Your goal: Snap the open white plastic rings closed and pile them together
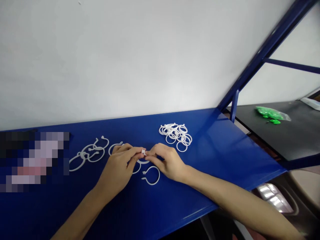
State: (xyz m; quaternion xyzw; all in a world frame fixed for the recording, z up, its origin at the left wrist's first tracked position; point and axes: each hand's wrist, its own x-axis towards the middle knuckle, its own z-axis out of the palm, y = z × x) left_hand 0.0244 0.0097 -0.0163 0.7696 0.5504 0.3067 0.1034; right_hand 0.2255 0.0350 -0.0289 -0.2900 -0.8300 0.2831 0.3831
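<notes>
My left hand [117, 170] and my right hand [173, 162] meet over the blue table. Their thumbs and fingertips pinch the ends of a white plastic ring clip [143, 152] from either side. Its lower curve shows beneath the fingers. Just below lies an open white ring [159, 176], its gap facing left. Part of another ring [136, 169] shows under my left hand. Several open white rings [96, 157] are spread out left of my left hand. Behind my right hand is a pile of closed white rings [174, 133].
The blue table [212, 150] runs along a pale wall [125, 60]. A blue metal frame [250, 63] rises at its right end. Beyond stands a black table [265, 135] with a bag of green pieces [271, 113]. A pixelated patch hides the table's left side.
</notes>
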